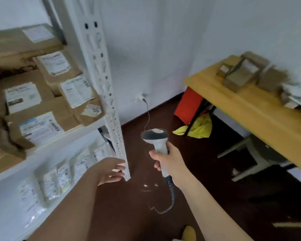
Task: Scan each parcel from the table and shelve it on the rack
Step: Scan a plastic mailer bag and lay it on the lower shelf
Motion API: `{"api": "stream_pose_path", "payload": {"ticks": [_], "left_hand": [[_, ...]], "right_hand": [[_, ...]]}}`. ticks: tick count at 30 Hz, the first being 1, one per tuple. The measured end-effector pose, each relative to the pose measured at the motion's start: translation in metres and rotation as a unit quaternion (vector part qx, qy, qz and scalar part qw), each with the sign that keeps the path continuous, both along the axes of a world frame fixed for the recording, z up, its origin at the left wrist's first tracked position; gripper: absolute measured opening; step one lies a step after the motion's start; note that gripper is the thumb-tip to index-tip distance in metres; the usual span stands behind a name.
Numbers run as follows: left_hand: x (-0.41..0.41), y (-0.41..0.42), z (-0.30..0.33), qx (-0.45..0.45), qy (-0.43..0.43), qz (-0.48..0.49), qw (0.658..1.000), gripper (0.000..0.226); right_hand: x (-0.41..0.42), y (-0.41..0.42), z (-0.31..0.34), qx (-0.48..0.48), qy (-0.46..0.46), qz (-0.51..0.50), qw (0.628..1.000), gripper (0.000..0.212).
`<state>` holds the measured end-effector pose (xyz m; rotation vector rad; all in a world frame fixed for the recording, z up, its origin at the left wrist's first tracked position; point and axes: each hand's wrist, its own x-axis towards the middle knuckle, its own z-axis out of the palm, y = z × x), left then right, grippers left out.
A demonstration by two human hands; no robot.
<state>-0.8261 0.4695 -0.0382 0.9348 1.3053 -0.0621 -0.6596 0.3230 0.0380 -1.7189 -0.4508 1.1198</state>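
My right hand [169, 161] grips the handle of a grey and white barcode scanner [155, 136], held upright above the dark floor, its cable hanging below. My left hand [109, 171] is empty with its fingers apart, right beside the foot of the white rack post [101, 70]. Brown cardboard parcels [47, 105] with white labels fill the rack's upper shelf at left. White bagged parcels [52, 181] lie on the shelf below. More brown parcels [241, 73] sit blurred on the yellow wooden table [247, 108] at right.
A white wall stands behind, with a socket [140, 97] and a cord. Under the table are a red object [188, 103], a yellow cloth [198, 127] and a white stool frame [255, 159]. White papers [299, 94] lie at the table's right end. Dark floor separates rack and table.
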Motion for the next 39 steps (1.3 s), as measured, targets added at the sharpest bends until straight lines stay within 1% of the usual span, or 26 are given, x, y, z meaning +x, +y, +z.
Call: {"api": "stream_pose_path", "payload": {"ticks": [3, 7, 8, 12, 14, 19, 24, 28, 31, 33, 36, 39], "left_hand": [[0.112, -0.027, 0.011, 0.036, -0.006, -0.052, 0.998, 0.022], [0.271, -0.069, 0.017, 0.082, -0.024, -0.030, 0.996, 0.026], [0.307, -0.082, 0.022, 0.085, -0.031, -0.040, 0.995, 0.026], [0.425, -0.130, 0.049, 0.076, -0.074, -0.150, 0.983, 0.027], [0.473, -0.143, 0.055, 0.076, -0.081, -0.186, 0.976, 0.030], [0.583, -0.158, 0.044, 0.080, -0.061, -0.208, 0.973, 0.030], [0.705, -0.160, 0.010, 0.069, -0.011, -0.240, 0.968, 0.029], [0.812, -0.172, -0.004, 0.074, -0.022, -0.280, 0.957, 0.027], [0.876, -0.191, 0.001, 0.078, -0.030, -0.318, 0.945, 0.028], [0.913, -0.204, 0.002, 0.082, -0.031, -0.330, 0.940, 0.028], [0.960, -0.224, 0.000, 0.069, -0.052, -0.318, 0.944, 0.030], [1.004, -0.233, -0.004, 0.066, -0.079, -0.266, 0.959, 0.042]], "right_hand": [[0.083, -0.043, 0.013, 0.036, 0.004, -0.067, 0.997, 0.020], [0.209, -0.107, 0.028, 0.065, -0.013, -0.141, 0.988, 0.022], [0.238, -0.122, 0.032, 0.068, -0.020, -0.163, 0.984, 0.023], [0.338, -0.171, 0.051, 0.090, -0.038, -0.259, 0.961, 0.028], [0.379, -0.189, 0.055, 0.094, -0.042, -0.301, 0.948, 0.031], [0.473, -0.221, 0.048, 0.096, -0.035, -0.378, 0.920, 0.037], [0.566, -0.237, 0.031, 0.075, -0.047, -0.424, 0.902, 0.028], [0.641, -0.246, 0.026, 0.060, -0.049, -0.472, 0.878, 0.027], [0.687, -0.255, 0.028, 0.061, -0.041, -0.506, 0.859, 0.026], [0.713, -0.263, 0.029, 0.053, -0.043, -0.516, 0.854, 0.024], [0.752, -0.274, 0.022, 0.039, -0.044, -0.520, 0.852, 0.025], [0.790, -0.278, 0.006, 0.034, -0.029, -0.511, 0.858, 0.029]]}}
